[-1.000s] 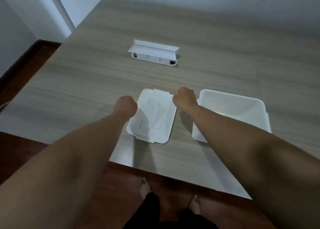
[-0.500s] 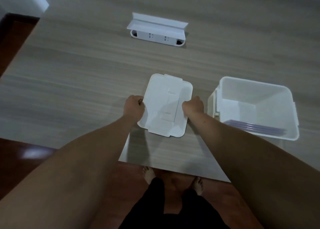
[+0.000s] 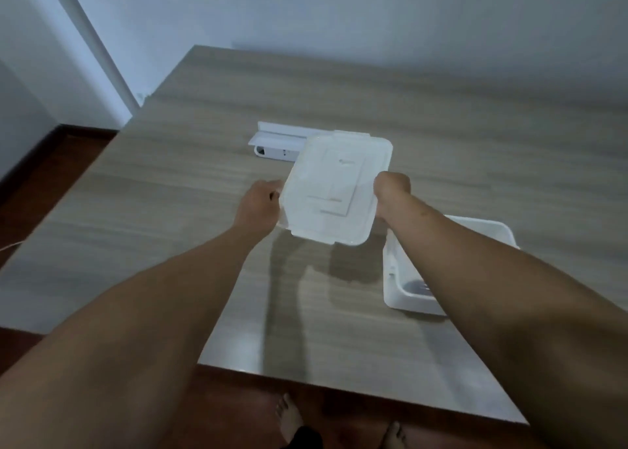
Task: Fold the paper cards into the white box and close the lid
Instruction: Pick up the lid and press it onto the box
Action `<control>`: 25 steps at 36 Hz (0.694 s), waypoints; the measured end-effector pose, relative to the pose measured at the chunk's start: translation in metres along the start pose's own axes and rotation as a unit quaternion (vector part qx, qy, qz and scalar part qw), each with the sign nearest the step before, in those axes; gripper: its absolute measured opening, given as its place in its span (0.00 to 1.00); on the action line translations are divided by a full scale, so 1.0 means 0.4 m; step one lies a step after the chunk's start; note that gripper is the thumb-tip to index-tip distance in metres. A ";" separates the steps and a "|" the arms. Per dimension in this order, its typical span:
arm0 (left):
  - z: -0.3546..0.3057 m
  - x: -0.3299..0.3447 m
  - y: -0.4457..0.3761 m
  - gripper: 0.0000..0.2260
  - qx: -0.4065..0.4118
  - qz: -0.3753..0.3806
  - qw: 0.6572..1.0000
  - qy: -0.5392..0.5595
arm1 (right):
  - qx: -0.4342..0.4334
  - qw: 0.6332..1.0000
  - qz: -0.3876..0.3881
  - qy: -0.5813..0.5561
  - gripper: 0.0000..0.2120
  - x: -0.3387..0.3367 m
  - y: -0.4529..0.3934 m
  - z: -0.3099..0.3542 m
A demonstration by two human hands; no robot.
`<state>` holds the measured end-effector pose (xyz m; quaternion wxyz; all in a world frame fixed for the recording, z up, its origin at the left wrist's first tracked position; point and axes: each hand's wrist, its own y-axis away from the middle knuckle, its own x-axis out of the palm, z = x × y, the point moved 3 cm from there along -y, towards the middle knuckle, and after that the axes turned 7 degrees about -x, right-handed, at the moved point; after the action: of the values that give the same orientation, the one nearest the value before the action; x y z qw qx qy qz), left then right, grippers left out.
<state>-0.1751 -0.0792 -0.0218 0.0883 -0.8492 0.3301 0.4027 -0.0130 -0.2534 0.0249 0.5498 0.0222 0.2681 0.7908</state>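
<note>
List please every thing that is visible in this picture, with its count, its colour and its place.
lid: one, white, held above the table between both hands
box: one, white, open, on the table at right, partly behind the right forearm
power strip: one, white, on the table behind the lid
table: one, grey-brown wood grain
floor: dark red-brown
left hand: one, gripping the lid's left edge
right hand: one, gripping the lid's right edge
bare feet: two, below the table edge

No words, numbers or signs can be read anywhere. The lid carries a small dark mark toward its two o'clock corner, too blurred to make out, and the white holder at its eleven o'clock shows only tiny unreadable dots.
</note>
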 end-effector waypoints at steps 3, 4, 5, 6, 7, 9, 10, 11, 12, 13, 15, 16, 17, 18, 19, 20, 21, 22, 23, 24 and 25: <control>-0.126 -0.009 0.013 0.23 0.089 -0.002 0.995 -0.051 | -0.007 0.998 -0.028 -0.049 0.21 -0.109 -0.036 0.049; -0.167 0.001 0.017 0.25 0.124 0.007 0.990 -0.071 | -0.003 0.995 -0.058 -0.080 0.20 -0.155 -0.056 0.055; -0.196 0.012 0.022 0.27 0.153 0.018 0.984 -0.092 | 0.012 0.990 -0.078 -0.117 0.20 -0.190 -0.068 0.058; -0.224 0.026 0.028 0.29 0.180 0.028 0.977 -0.110 | 0.014 0.987 -0.090 -0.136 0.20 -0.226 -0.072 0.062; -0.259 0.043 0.038 0.31 0.208 0.037 0.969 -0.127 | 0.013 0.984 -0.102 -0.147 0.20 -0.268 -0.066 0.067; -0.331 0.088 0.068 0.32 0.270 0.049 0.946 -0.174 | -0.010 0.981 -0.101 -0.165 0.20 -0.348 -0.059 0.081; -0.360 0.109 0.083 0.31 0.298 0.050 0.933 -0.195 | -0.017 0.979 -0.103 -0.176 0.20 -0.379 -0.055 0.080; -0.390 0.128 0.099 0.29 0.326 0.046 0.922 -0.205 | -0.013 0.974 -0.102 -0.202 0.19 -0.409 -0.052 0.076; -0.421 0.152 0.115 0.27 0.350 0.046 0.914 -0.201 | -0.008 0.968 -0.113 -0.223 0.17 -0.442 -0.052 0.067; -0.450 0.170 0.133 0.25 0.364 0.046 0.912 -0.184 | -0.007 0.964 -0.114 -0.239 0.16 -0.471 -0.054 0.056; -0.506 0.205 0.164 0.20 0.391 0.036 0.911 -0.127 | -0.007 0.959 -0.114 -0.260 0.13 -0.526 -0.053 0.037; -0.538 0.223 0.185 0.17 0.403 0.024 0.910 -0.098 | -0.008 0.957 -0.115 -0.267 0.11 -0.560 -0.049 0.025; -0.564 0.231 0.201 0.13 0.403 0.010 0.912 -0.072 | -0.013 0.954 -0.113 -0.277 0.08 -0.584 -0.041 0.017; -0.589 0.235 0.215 0.10 0.389 0.001 0.920 -0.054 | -0.020 0.952 -0.110 -0.286 0.06 -0.605 -0.032 0.011; -0.615 0.243 0.231 0.08 0.369 -0.006 0.928 -0.046 | -0.026 0.951 -0.104 -0.289 0.08 -0.633 -0.030 0.001; -0.634 0.247 0.237 0.09 0.351 -0.015 0.936 -0.039 | -0.031 0.953 -0.100 -0.286 0.12 -0.654 -0.032 -0.008; -0.653 0.248 0.243 0.10 0.341 -0.024 0.939 -0.031 | -0.034 0.956 -0.102 -0.272 0.14 -0.675 -0.037 -0.018; -0.670 0.251 0.250 0.10 0.335 -0.028 0.942 -0.022 | -0.036 0.959 -0.105 -0.260 0.16 -0.699 -0.044 -0.030; -0.689 0.252 0.262 0.11 0.331 -0.032 0.943 -0.011 | -0.036 0.963 -0.107 -0.245 0.17 -0.722 -0.052 -0.041; -0.702 0.248 0.270 0.11 0.323 -0.038 0.946 0.005 | -0.035 0.967 -0.110 -0.225 0.17 -0.739 -0.060 -0.052; -0.713 0.242 0.276 0.12 0.308 -0.041 0.950 0.026 | -0.031 0.972 -0.114 -0.203 0.17 -0.753 -0.066 -0.063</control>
<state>-0.0219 -0.3297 0.1072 0.3532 -0.8035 0.4052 0.2559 0.1200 -0.5223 0.0698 0.6796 0.1342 0.1273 0.7099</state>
